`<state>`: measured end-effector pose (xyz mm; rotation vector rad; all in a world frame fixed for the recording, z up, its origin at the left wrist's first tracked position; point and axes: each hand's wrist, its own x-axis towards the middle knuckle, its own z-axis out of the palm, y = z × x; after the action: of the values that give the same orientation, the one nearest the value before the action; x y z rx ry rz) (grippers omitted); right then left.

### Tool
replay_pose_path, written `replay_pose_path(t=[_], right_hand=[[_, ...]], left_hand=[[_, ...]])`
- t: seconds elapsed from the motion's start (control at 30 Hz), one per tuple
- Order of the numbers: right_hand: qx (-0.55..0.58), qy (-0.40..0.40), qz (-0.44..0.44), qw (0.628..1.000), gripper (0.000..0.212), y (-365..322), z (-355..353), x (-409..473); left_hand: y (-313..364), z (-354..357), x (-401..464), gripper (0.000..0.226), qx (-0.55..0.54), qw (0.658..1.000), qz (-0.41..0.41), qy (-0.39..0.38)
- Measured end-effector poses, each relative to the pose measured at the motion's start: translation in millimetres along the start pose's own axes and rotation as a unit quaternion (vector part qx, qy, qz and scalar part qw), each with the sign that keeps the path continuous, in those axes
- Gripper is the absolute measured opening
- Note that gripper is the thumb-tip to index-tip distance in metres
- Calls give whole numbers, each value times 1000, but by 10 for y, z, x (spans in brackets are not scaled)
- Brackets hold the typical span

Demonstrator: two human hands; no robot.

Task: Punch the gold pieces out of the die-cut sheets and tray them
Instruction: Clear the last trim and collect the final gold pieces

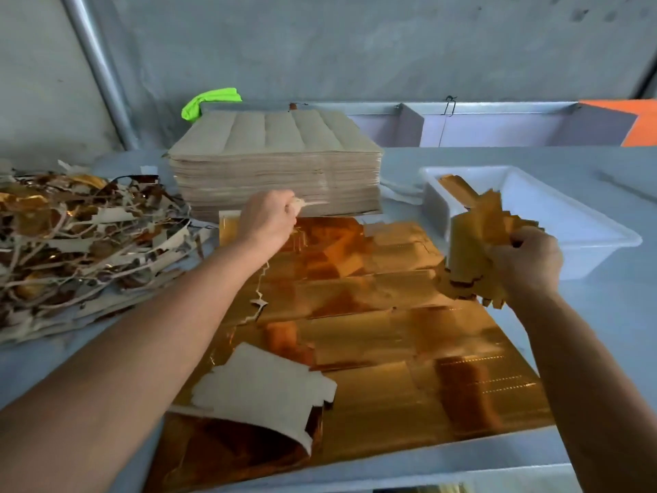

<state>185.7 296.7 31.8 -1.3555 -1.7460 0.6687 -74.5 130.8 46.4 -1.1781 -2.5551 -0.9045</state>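
Observation:
A gold die-cut sheet (373,350) lies flat on the table in front of me, its near left corner curled over to show the grey back. My left hand (266,218) is at the sheet's far edge and pinches a thin strip of waste trim (313,204). My right hand (526,261) grips a thick bundle of gold pieces (480,240) just left of the white tray (586,229). A few gold pieces (458,188) lie in the tray's far left corner.
A tall stack of sheets (273,161), grey backs up, stands behind the gold sheet. A heap of torn waste strips (81,240) covers the table's left side. A green cloth (209,101) lies behind the stack, against the concrete wall.

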Motion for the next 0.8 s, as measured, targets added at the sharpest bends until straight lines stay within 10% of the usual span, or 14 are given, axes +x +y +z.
replay_pose_path(t=[0.1,0.27,0.43,0.8], right_hand=[[-5,-19,21,1000,17,82,-187,17],[17,-89,-51,995,74,5,-205,-242],[29,-89,-64,994,42,47,-131,-574],[16,-137,-115,984,29,-57,-40,-960]], left_hand=[[-93,-194,-23,22,64,996,-37,-43],[200,-408,-526,108,203,950,88,-219],[333,-314,-1367,108,138,820,167,-531],[172,-822,-1007,102,69,860,89,-499]])
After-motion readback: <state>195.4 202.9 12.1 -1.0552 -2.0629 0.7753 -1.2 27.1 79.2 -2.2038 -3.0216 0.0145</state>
